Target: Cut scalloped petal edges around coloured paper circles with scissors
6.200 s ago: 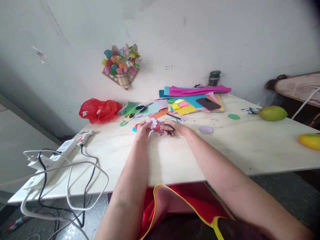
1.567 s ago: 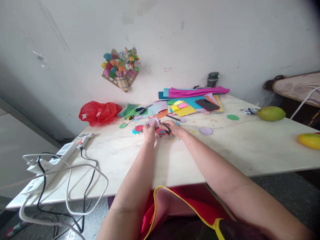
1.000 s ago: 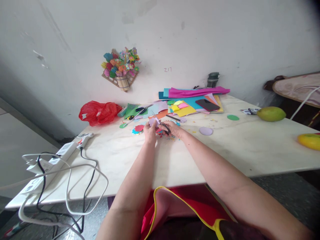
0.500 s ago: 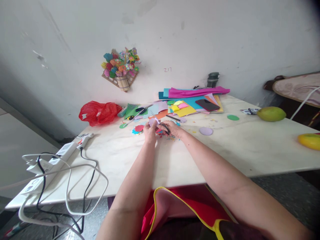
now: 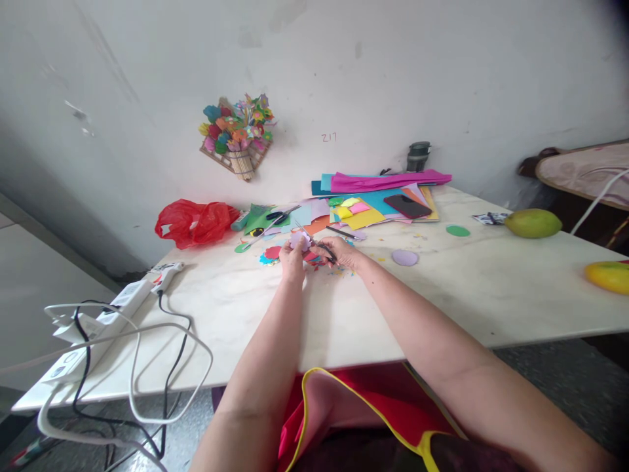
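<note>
My left hand (image 5: 291, 257) pinches a small lilac paper cutout (image 5: 300, 242) with a scalloped edge. Dark-handled scissors (image 5: 326, 251) sit in my right hand (image 5: 343, 253), fingers closed round the handles, blades pointing up and left beside the lilac paper. Red and blue scalloped paper pieces (image 5: 272, 254) lie left of my left hand. Tiny coloured scraps (image 5: 339, 270) are scattered under my right hand. A plain lilac paper circle (image 5: 405, 257) rests to the right, and a green paper circle (image 5: 458, 231) lies beyond it.
Coloured paper sheets (image 5: 373, 216), a phone (image 5: 407, 206) and a pen (image 5: 344, 233) lie behind my hands. A second pair of scissors (image 5: 278, 216) is near a red plastic bag (image 5: 196, 223). A power strip (image 5: 103, 321) with cables lines the left edge. A mango (image 5: 533, 223) sits right.
The lilac paper has been turned in my left hand and shows more of its face. The scissors have shifted slightly; everything else stays in place.
</note>
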A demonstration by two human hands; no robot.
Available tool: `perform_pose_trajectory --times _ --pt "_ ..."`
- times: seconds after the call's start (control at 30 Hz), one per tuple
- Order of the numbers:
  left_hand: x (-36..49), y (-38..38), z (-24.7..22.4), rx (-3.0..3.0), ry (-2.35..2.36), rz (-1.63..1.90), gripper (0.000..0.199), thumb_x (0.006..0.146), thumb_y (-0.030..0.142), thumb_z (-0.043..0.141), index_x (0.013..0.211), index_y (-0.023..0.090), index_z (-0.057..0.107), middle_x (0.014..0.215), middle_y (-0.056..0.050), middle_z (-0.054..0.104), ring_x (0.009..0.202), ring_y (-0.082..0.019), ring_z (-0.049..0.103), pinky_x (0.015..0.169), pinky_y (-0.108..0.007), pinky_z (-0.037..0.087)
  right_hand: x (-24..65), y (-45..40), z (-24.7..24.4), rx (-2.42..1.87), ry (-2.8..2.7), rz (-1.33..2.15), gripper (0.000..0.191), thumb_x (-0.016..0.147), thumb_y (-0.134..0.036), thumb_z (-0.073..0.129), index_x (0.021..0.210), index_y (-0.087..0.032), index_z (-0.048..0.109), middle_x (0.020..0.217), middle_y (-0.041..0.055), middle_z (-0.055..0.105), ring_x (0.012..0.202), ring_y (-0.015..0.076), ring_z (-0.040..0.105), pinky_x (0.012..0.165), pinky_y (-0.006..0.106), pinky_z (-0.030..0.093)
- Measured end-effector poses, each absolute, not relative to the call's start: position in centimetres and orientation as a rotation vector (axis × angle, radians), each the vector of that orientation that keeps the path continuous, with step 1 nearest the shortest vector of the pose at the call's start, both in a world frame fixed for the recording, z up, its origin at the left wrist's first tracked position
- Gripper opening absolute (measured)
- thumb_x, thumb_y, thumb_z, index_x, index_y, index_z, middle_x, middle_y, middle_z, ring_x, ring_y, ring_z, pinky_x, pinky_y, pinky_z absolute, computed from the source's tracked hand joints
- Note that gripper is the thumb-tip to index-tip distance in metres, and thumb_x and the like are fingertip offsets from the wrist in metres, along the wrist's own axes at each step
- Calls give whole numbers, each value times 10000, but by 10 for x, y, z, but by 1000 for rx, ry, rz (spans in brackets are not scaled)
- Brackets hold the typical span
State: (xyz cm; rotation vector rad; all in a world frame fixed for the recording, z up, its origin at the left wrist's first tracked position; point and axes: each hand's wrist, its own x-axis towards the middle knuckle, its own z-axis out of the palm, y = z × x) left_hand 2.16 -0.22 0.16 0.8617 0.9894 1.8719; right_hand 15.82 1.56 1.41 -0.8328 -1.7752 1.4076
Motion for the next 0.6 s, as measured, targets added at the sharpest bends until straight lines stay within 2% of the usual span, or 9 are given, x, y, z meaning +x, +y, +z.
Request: perform_pose_trajectory --times 0.17,0.4,0.6 --pt "22 -4 4 839 977 1894 435 492 403 813 784 137 632 659 -16 652 609 -136 614 661 -293 518 162 17 16 -873 -1777 1449 348 696 -450 700 685 -157 512 451 -61 494 322 53 428 292 159 241" --pt "21 -5 6 842 965 1885 420 494 403 817 764 144 625 660 -20 659 608 -152 643 656 -294 522 164 21 13 -889 -1755 1459 348 690 -454 720 714 -155 543 458 -56 498 334 53 426 300 160 297" --pt "21 -3 5 851 955 1864 437 515 416 810 801 139 632 718 -54 691 645 -183 673 671 -309 531 168 23 13 -936 -1742 1360 386 705 -521 687 711 -164 539 485 -46 520 335 53 436 284 154 254"
